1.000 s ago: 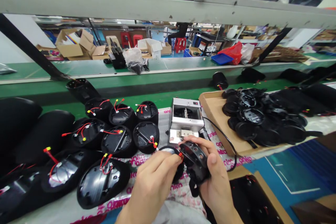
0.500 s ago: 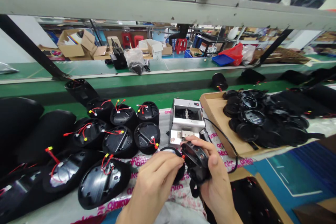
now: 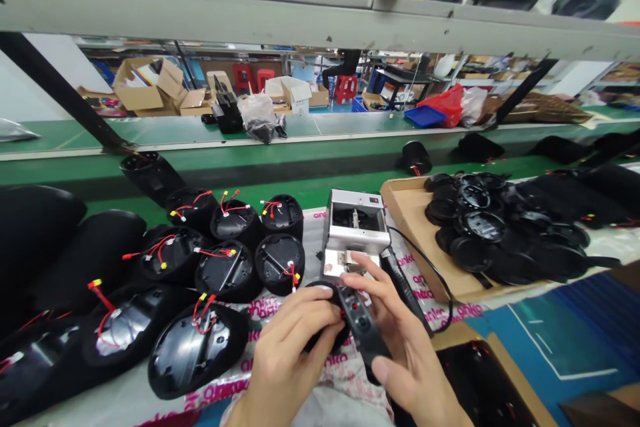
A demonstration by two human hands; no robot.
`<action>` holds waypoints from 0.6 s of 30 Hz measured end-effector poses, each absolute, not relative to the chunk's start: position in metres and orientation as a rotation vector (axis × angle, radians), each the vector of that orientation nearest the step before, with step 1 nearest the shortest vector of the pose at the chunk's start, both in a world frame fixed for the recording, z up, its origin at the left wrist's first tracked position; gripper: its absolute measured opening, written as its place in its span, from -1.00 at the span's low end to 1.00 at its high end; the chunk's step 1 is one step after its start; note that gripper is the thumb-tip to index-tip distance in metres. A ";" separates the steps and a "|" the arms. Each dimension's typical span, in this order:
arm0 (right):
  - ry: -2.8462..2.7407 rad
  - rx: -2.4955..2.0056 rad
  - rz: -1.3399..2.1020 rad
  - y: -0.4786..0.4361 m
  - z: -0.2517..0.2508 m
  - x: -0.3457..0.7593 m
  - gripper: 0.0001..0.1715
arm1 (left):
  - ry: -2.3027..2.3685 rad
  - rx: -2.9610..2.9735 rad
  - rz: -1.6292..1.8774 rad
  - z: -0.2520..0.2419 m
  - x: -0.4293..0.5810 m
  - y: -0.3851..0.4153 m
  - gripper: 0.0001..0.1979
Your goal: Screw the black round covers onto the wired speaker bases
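Note:
My left hand is closed in a pinch beside a black cylindrical housing, with a bit of red wire showing at its fingertips. What else those fingers grip is hidden. My right hand spans a round black plastic cover between fingers and thumb. The cover stands almost edge-on, close against the housing, and its rim shows holes. Just beyond my hands sits a silver metal machine with an open top and a small switch.
Several black housings with red wires and yellow connectors stand at the left. A cardboard tray of round black parts lies at the right. A black cable curves from the machine. Overhead runs a grey shelf beam.
The black cover has turned from showing its broad side to almost edge-on. My right fingers have spread and shifted around it; my left hand stays nearly in place.

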State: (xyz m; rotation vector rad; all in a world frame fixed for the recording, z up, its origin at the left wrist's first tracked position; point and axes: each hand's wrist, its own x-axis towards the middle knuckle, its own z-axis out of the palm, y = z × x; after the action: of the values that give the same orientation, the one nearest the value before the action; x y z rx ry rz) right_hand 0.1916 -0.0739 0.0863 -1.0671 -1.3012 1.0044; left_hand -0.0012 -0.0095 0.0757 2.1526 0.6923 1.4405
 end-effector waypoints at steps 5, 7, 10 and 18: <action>-1.524 -1.147 0.727 -0.071 0.095 0.175 -0.25 | 0.781 1.850 1.529 0.050 0.001 -0.025 -0.81; -1.575 -1.178 0.546 -0.064 0.097 0.166 -0.15 | 0.790 1.589 1.592 0.036 0.004 -0.035 -0.84; -1.572 -1.252 0.366 -0.053 0.093 0.155 -0.05 | 0.780 1.319 1.620 0.023 0.005 -0.048 -0.85; -1.519 -1.134 0.879 -0.064 0.055 0.167 0.14 | 0.952 1.178 1.280 0.024 -0.003 -0.050 -0.19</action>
State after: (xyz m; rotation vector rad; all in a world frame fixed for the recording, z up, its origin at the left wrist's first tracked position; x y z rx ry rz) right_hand 0.1672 -0.0645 0.0555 -1.1338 -1.5189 0.8791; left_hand -0.0031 -0.0498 0.0240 1.1775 0.9517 1.2797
